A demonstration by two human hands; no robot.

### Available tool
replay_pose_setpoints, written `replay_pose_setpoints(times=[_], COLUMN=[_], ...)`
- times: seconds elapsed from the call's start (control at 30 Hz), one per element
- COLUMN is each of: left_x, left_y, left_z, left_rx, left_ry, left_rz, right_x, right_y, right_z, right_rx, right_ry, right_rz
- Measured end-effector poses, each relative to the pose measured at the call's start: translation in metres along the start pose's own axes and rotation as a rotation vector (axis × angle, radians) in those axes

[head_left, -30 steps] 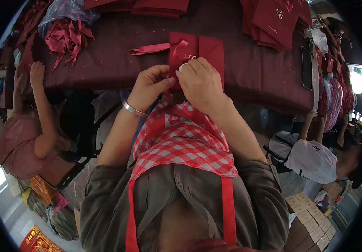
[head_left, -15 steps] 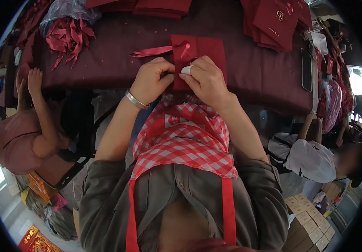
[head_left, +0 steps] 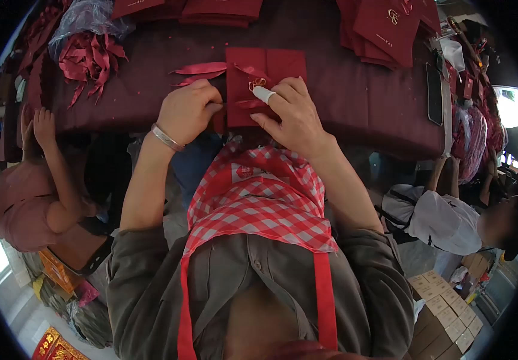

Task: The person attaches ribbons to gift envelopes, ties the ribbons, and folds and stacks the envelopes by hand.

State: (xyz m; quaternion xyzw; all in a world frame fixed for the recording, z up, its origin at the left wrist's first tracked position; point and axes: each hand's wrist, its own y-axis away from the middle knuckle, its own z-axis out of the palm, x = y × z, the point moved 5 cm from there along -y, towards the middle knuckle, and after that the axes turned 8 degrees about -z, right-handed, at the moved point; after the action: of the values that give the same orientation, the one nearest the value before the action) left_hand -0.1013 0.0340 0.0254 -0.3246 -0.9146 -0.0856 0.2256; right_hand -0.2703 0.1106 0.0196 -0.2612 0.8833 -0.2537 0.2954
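Observation:
A flat dark red paper folder (head_left: pixel 266 60) with a gold emblem lies at the table's near edge, in front of me. Pinkish-red ribbon (head_left: pixel 201 69) runs across it, with loops or tails reaching past its left side. My left hand (head_left: pixel 190 111) is closed just left of the folder, pinching the ribbon; a short red end shows below the fingers. My right hand (head_left: pixel 295 117) rests over the folder's right half, thumb and index finger apart. A white cover (head_left: pixel 263 95) wraps its index finger, which touches near the emblem.
A bunch of ribbons (head_left: pixel 87 60) in clear plastic lies at the far left. Stacked red folders (head_left: pixel 385 33) sit at the back right, more at the back. A phone (head_left: pixel 435 93) lies near the right edge. Co-workers sit on both sides; cartons (head_left: pixel 445 306) stand lower right.
My left hand has moved left, away from the folder's middle. The right thumb and index finger have parted, and the gold emblem now shows. The view has shifted slightly.

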Motion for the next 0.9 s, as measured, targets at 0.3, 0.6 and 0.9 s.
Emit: replay_pose_setpoints(times=[0.3,0.6,0.9], left_x=[-0.03,-0.078,-0.091], left_y=[0.024,0.04,0.042], left_z=[-0.011,-0.036,-0.037], left_rx=[-0.004,-0.005,0.08], left_ry=[0.031,-0.014,0.155], left_rz=[-0.094,-0.207,-0.233], right_x=[-0.005,0.0,0.0], right_y=[0.002,0.005,0.006], right_z=[0.005,0.008,0.013], right_rx=[-0.196,-0.165,-0.303], right_ry=[0.049,0.041,0.119], right_rz=[0.008,0.085,0.105])
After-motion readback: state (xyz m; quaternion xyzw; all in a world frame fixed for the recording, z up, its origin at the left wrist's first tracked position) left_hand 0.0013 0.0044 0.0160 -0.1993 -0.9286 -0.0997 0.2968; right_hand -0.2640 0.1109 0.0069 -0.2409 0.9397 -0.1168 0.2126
